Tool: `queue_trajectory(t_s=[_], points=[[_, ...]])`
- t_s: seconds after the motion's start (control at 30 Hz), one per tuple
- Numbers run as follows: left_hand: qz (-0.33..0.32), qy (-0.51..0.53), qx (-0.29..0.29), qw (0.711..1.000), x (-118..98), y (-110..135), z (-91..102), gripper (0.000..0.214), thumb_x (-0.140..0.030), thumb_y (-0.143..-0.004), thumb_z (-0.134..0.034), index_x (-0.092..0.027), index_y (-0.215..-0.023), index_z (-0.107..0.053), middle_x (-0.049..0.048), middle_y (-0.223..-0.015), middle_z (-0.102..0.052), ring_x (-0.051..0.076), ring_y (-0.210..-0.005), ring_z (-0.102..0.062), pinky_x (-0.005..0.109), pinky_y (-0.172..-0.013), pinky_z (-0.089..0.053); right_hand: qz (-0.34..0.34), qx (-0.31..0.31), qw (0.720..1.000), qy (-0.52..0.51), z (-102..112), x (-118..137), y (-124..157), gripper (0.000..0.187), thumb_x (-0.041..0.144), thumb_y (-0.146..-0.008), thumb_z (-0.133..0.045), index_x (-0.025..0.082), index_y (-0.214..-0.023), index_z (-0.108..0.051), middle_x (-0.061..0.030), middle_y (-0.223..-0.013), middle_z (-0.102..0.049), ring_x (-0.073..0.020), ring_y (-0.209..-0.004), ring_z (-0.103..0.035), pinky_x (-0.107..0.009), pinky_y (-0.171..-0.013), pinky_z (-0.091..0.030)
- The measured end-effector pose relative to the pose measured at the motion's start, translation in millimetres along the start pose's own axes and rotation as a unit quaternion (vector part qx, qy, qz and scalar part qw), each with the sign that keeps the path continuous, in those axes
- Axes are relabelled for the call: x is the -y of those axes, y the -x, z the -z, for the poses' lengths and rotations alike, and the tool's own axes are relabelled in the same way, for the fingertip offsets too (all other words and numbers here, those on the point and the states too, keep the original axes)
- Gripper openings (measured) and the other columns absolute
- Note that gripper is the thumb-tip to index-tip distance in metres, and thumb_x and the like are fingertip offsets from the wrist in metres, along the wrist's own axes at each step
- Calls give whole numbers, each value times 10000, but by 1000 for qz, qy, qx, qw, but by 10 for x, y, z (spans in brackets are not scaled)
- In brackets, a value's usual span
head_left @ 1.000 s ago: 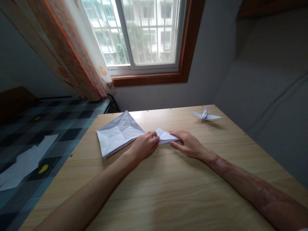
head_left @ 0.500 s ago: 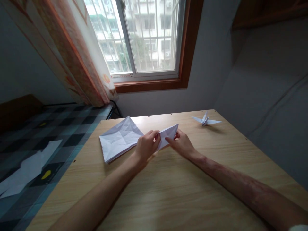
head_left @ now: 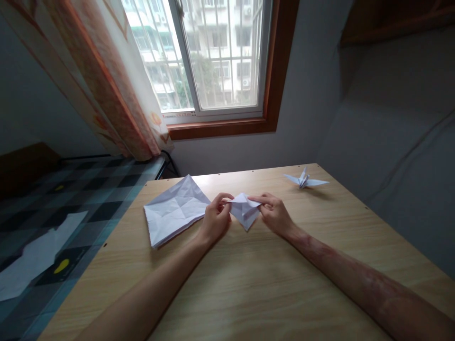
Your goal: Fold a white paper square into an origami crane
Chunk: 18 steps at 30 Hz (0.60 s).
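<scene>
Between my two hands is a folded piece of white paper (head_left: 245,213), with one corner pointing down toward me and its upper part raised in the middle. My left hand (head_left: 216,215) pinches its left corner between thumb and fingers. On the other side, my right hand (head_left: 274,213) grips the right corner, its index finger lying along the top. Left of my left hand lies a stack of creased white paper sheets (head_left: 176,208). A finished white paper crane (head_left: 304,180) with spread wings stands beyond my right hand.
The wooden table (head_left: 227,293) fills the foreground. To the left, a bed with a checked cover (head_left: 99,184) carries torn white paper strips (head_left: 42,253). Behind the table are a barred window (head_left: 227,61) and a patterned curtain (head_left: 106,90).
The folded paper has turned from a slanted shape pointing up right to one with a corner pointing down. My hands have moved apart to its opposite corners.
</scene>
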State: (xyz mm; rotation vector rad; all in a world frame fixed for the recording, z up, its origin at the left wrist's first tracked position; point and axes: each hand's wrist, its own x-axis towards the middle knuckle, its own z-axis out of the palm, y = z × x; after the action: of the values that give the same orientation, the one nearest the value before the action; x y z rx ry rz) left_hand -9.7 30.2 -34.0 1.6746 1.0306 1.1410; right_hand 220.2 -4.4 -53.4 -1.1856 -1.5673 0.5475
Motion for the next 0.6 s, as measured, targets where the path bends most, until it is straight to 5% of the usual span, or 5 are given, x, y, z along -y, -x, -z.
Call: queue_trajectory(t_s=[0.13,0.27,0.4,0.5,0.6], points=[[40,72,26,996,24,-51,20,330,-322,-879,-616,-163,-1100,-803,-1,-654,-684,134,-559,-612,231,-561,-428,-63,8,994,-92,48,-64,-43,425,242,-889,-555,242,-1170,-874,-72,-1216,-834,-267,-1128,-755,-404,-1006,-594],[56,103,52,992,-8,-53,56,380,-338,-902,-557,-144,-1095,-820,19,-647,-689,164,-610,-655,252,-592,-462,-68,26,991,-113,127,10,-57,375,268,-882,-559,228,-1085,-872,-59,-1197,-843,-292,-1180,-745,-442,-1104,-548],[45,74,34,996,-19,-50,47,363,-491,-939,-663,-150,-994,-776,29,-773,-726,134,-587,-619,239,-551,-412,-54,67,985,-149,133,86,-16,372,337,-941,-538,200,-1089,-850,-82,-1141,-835,-297,-1100,-746,-429,-1001,-575],[31,11,36,999,-14,-48,8,423,-536,-817,-871,-170,-923,-687,-10,-776,-688,91,-548,-521,211,-506,-350,-74,56,984,-150,59,57,2,269,422,-934,-701,199,-1028,-821,-82,-1056,-825,-267,-974,-748,-373,-859,-593],[25,43,49,998,-30,-42,-22,543,-509,-729,-960,-191,-988,-603,-10,-833,-713,118,-639,-607,208,-568,-453,-82,42,986,-140,-6,4,-6,229,403,-858,-819,203,-960,-779,-67,-1011,-806,-243,-938,-739,-340,-820,-584]])
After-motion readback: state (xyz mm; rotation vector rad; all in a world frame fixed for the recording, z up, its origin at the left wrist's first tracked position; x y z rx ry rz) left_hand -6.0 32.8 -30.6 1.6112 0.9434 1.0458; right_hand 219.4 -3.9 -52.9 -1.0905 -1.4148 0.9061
